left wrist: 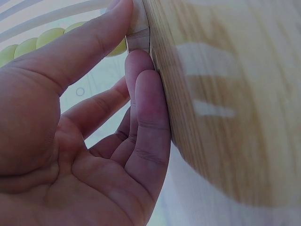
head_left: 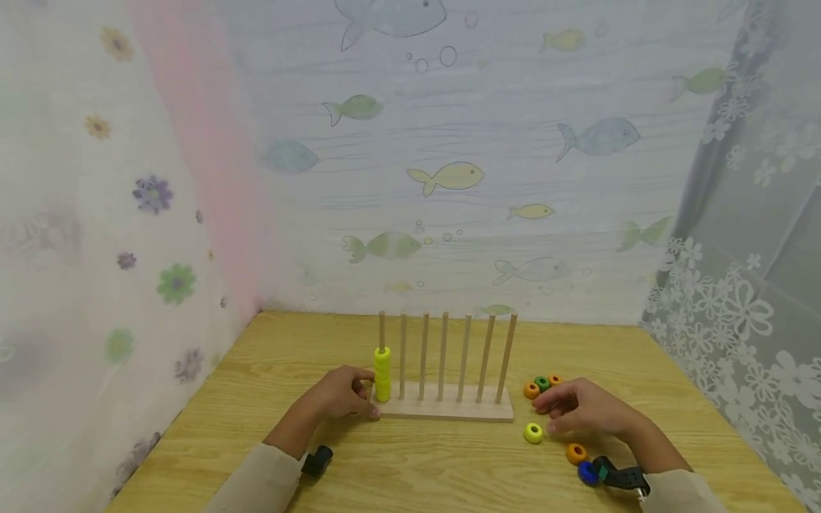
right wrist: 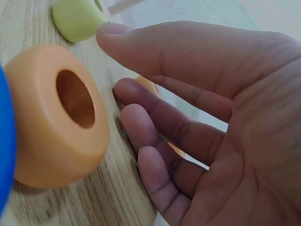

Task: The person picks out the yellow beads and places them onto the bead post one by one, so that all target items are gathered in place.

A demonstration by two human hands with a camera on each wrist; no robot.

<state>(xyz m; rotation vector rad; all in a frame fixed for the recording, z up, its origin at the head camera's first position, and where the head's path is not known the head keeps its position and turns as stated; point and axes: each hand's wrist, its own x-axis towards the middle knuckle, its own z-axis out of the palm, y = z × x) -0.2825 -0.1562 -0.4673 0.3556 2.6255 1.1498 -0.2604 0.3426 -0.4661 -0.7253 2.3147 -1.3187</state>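
A wooden peg rack [head_left: 445, 410] with several upright pegs stands mid-table in the head view. Yellow beads [head_left: 383, 376] are stacked on its leftmost peg. My left hand [head_left: 346, 393] grips the left end of the rack's base, thumb at the front. In the left wrist view, fingertips [left wrist: 151, 89] touch the base's end [left wrist: 138, 41]. To the right of the rack, my right hand [head_left: 586, 410] hovers low with parted, loosely bent fingers and holds nothing. Its thumb is nearest a loose yellow bead [head_left: 533, 432], also in the right wrist view; whether they touch I cannot tell.
Behind the right fingers lie two orange beads [head_left: 531, 390] and a green bead [head_left: 541, 384]. Nearer the right wrist are another orange bead [head_left: 576, 453] and a blue bead [head_left: 587, 473]. Patterned curtains [head_left: 449, 235] hang behind and beside the wooden table [head_left: 423, 470].
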